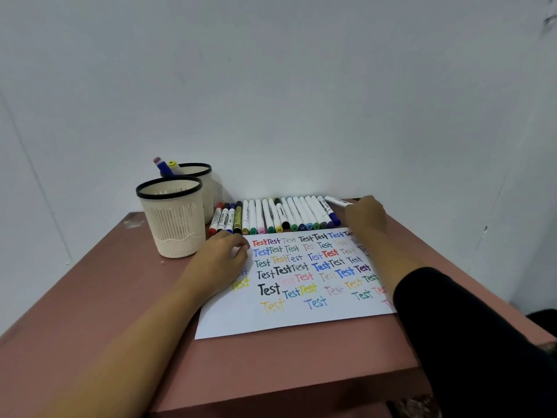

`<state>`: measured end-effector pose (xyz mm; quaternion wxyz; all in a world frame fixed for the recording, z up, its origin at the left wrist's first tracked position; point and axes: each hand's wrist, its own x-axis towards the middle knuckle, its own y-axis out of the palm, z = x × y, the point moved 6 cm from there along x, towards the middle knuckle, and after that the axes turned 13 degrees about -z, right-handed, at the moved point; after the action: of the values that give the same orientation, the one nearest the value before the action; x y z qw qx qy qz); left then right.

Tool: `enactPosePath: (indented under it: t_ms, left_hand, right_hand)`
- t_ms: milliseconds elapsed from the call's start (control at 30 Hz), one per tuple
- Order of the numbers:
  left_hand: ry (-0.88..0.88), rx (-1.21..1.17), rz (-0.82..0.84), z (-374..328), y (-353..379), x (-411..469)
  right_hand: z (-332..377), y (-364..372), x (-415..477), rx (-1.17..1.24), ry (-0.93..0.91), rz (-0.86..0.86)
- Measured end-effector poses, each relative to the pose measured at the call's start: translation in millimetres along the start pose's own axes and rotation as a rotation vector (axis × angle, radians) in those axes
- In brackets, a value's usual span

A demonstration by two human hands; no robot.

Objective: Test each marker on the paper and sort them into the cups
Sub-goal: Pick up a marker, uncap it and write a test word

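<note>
Head view looks down at a brown table with a big white paper on it. The paper is full of the word "Test" in many colours. The right hand is at the far right corner of the paper. Its fingers are curled round one end of a white marker, and the rest of that marker sticks out to the left. The white marker is at the right end of a row of markers, which lie side by side along the top edge of the paper. The left hand rests on the top left corner of the paper. Its fingers are bent a little and hold nothing that can be seen. Two pale cups with black rims stand just left of the row. The near cup shows no markers over its rim. The far cup stands right behind it, and a blue marker and a yellow-topped marker stick up out of it. A dark sleeve covers the right arm.
</note>
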<state>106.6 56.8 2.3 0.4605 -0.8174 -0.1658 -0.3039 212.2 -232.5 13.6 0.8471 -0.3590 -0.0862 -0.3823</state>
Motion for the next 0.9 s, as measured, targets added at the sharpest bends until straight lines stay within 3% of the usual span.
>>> enactPosePath:
  t_ms: [167, 267, 467, 700, 900]
  left_hand:
    - [0.015, -0.034, -0.030, -6, -5, 0]
    - [0.014, -0.075, -0.054, -8, -8, -1]
    - [0.004, -0.116, -0.172, -12, -23, -1]
    - [0.037, -0.048, -0.007, -17, -16, -9]
    - [0.080, -0.069, -0.049, -21, -18, -7]
  right_hand:
    - [31, -31, -13, 0.365, -0.054, -0.123]
    - [52, -45, -30, 0.629, -0.009, -0.097]
    - [67, -39, -84, 0.876, 0.149, 0.179]
    - [66, -26, -118, 0.990, 0.221, 0.406]
    - [68, -18, -134, 1.163, 0.398, 0.546]
